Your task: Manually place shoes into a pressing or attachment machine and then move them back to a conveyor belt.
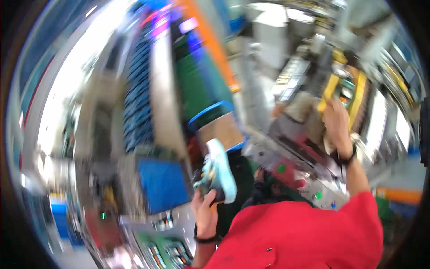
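Note:
My left hand [206,210], lower centre, is closed around the dark heel end of a shoe [219,172]. The shoe has a pale mint sole turned to the right and a light blue upper with orange touches. My right hand [338,123] reaches to a machine at the right, against a yellow bar [330,92]. Its fingertips are blurred, and I cannot make out whether they grip the bar. Between this bar and a second yellow one sits a small teal, white and orange object [346,92], too smeared to name.
Below my right arm is a metal control panel [309,188] with green and red buttons. A blue-rimmed bin [218,106] with brown cardboard stands beyond the shoe. A dark blue ribbed roller belt [138,89] runs away at the left, near a blue panel [161,184]. Everything is motion-blurred.

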### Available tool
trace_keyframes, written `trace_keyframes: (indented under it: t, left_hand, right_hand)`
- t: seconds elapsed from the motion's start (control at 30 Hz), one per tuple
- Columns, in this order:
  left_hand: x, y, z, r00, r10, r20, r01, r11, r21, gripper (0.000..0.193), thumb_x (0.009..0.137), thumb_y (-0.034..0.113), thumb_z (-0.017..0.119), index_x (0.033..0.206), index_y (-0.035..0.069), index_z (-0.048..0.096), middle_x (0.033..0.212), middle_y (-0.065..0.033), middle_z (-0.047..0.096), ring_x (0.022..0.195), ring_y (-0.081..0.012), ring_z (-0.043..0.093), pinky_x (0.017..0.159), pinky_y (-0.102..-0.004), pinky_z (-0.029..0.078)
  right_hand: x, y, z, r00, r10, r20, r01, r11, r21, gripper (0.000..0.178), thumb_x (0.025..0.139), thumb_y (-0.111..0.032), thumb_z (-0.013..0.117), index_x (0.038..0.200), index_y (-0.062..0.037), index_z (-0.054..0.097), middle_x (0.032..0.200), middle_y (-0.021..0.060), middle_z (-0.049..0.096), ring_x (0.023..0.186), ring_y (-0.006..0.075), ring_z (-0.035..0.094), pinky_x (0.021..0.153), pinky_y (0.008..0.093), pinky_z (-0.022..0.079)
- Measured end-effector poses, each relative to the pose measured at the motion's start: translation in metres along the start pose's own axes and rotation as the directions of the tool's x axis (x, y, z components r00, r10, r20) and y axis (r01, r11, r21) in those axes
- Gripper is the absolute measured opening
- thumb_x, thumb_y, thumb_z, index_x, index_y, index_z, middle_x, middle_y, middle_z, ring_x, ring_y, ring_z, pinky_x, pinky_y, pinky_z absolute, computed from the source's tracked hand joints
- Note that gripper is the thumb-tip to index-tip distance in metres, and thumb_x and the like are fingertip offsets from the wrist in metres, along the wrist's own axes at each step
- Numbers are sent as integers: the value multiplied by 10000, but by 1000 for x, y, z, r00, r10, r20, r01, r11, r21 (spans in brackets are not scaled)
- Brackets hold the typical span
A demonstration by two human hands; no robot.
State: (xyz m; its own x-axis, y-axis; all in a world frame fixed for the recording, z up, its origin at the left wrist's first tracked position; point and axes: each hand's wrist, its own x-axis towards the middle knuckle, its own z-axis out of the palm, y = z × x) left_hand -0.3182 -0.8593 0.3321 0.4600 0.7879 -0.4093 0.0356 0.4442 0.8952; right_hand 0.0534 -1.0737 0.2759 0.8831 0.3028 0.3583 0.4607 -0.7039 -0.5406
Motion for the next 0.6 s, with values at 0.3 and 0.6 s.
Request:
trace_keyframes:
  t: [0.3,0.6]
  left_hand:
    - [-55,-96,-105,945,-228,-237,110,899,-425,264,899,45,620,1145,-46,593,1017,-105,657,909,-176,650,773,-295,542]
    - [-78,-189,-319,547,-168,-820,-315,867,-387,308,782,20,702,1062,-53,596,972,-136,649,806,-259,674,646,-378,581]
  right_hand:
    - [-192,33,185,786,-461,412,396,887,238,137,836,-63,552,965,-56,595,949,168,548,914,387,561,767,472,475]
    - [-102,-149,157,723,-667,183,558,719,414,142,859,-4,589,1000,-13,577,931,144,577,854,317,584,749,386,472]
